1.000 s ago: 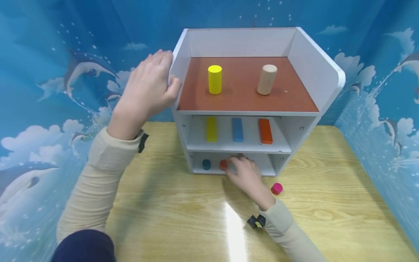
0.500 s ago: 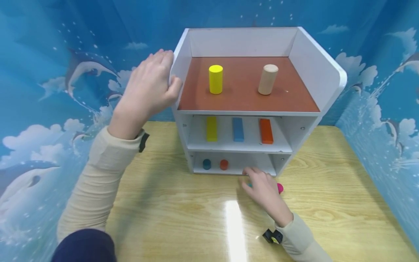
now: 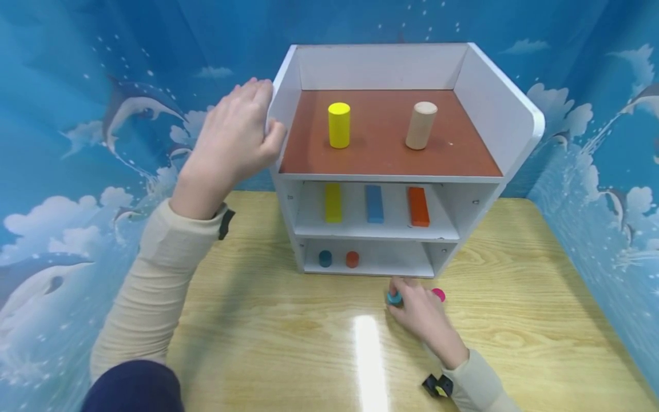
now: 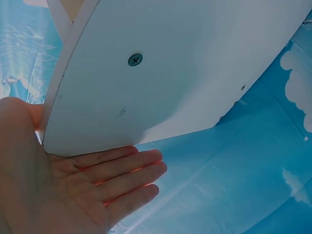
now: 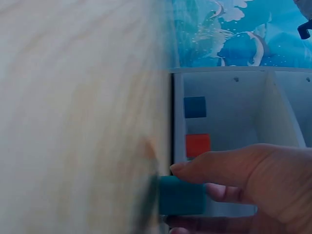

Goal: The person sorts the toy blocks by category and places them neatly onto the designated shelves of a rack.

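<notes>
My right hand [image 3: 424,315] pinches a small teal cylinder [image 3: 394,298] at the tabletop, just in front of the shelf's bottom compartment. In the right wrist view, thumb and fingers lie on either side of the teal cylinder [image 5: 183,195]. A pink cylinder [image 3: 439,294], partly hidden, stands just behind that hand. My left hand [image 3: 231,131] rests against the white shelf unit [image 3: 389,178] at its upper left side. From the left wrist, its fingers [image 4: 129,183] look straight along the panel's lower edge. Inside the bottom compartment stand a dark blue cylinder [image 3: 325,258] and an orange-red cylinder [image 3: 352,259].
On the brown top stand a yellow cylinder [image 3: 338,126] and a plain wooden cylinder [image 3: 421,126]. The middle compartment holds a yellow block [image 3: 333,203], a blue block [image 3: 374,204] and a red block [image 3: 419,206]. An ocean-print curtain [image 3: 592,114] surrounds the wooden table [image 3: 288,343].
My right hand has come out of the bottom compartment, toward me and to the right, bringing the teal cylinder down to the table. The left hand stays at the shelf's side.
</notes>
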`<action>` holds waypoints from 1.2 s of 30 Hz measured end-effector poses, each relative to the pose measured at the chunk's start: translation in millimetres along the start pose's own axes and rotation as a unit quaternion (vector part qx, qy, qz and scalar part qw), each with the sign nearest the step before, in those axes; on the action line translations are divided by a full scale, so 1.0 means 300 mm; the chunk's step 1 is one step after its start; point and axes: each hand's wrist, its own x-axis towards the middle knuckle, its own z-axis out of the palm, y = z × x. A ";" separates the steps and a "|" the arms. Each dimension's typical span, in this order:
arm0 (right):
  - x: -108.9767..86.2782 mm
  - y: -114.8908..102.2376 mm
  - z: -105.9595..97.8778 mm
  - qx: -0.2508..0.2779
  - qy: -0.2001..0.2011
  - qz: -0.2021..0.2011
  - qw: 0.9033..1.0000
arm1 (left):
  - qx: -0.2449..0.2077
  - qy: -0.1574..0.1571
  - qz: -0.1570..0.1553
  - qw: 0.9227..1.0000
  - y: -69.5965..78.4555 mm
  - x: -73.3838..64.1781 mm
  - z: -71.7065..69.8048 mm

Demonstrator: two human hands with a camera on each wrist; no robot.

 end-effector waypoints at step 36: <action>0.223 0.003 0.021 0.021 0.081 0.039 0.996 | 0.009 -0.008 -0.010 1.000 0.004 -0.002 -0.003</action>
